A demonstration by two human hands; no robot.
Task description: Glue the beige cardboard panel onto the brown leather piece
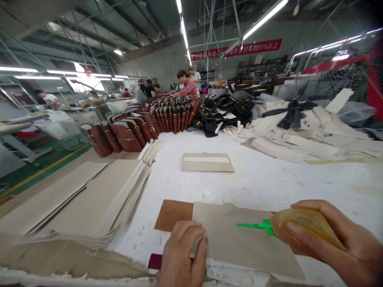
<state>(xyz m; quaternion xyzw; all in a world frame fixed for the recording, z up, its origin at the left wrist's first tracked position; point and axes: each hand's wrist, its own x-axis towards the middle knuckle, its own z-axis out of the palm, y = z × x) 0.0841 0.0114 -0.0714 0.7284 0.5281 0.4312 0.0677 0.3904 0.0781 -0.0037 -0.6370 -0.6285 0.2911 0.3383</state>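
Grey board [239, 239] lies flat at the near edge of the white worktop [269, 179], overlapping a brown leather piece [172, 213] whose bare end shows at the board's left. The left hand [182, 255] rests on the board's near left corner, fingers curled and pressing down, which appears to pin board and leather against sliding. The right hand [338, 243] is closed around a soft yellowish bottle [305, 229], held nearly level so that its green nozzle [254, 226] points left, low over the middle of the board; whether the tip touches the surface cannot be told. A dark red scrap [154, 261] shows just beside the left hand at the worktop's near edge. Toward the left edge, stacked boards [98, 199] sit within reach of the left hand. Near the middle lies a finished panel [207, 162] with a pale strip. At the far edge stand brown bags [140, 127] in a row, black bags [224, 107], and heaped pale offcuts [308, 135]. People work at benches beyond.
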